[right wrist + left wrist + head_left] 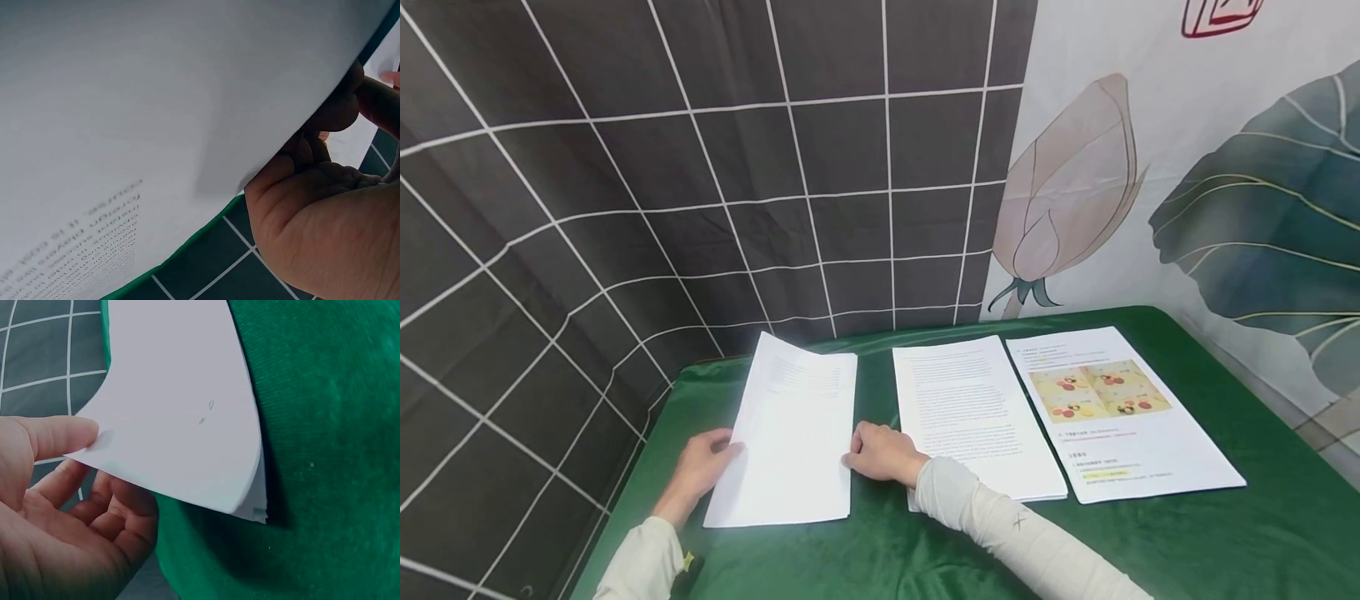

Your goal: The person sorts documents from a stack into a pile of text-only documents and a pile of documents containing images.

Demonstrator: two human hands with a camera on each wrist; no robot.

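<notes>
On the left of the green cloth, a stack of white paper [793,454] is held between both hands, its far left corner lifted into a bend. My left hand [692,467] pinches its left edge; in the left wrist view the thumb [69,434] lies on top and the other fingers curl below. Loose lower layers show at the stack's near corner there. My right hand [883,454], fingers curled, grips the right edge of the same stack. Its wrist crosses the left edge of a middle stack of printed sheets [958,404]. The right fingertips are partly hidden in the right wrist view.
A third stack [1120,417] lies at the right, its top sheet printed with a food picture and yellow highlighting. Green cloth [1247,408] covers the table. Behind stand a dark gridded curtain [835,167] and a white floral hanging [1075,167].
</notes>
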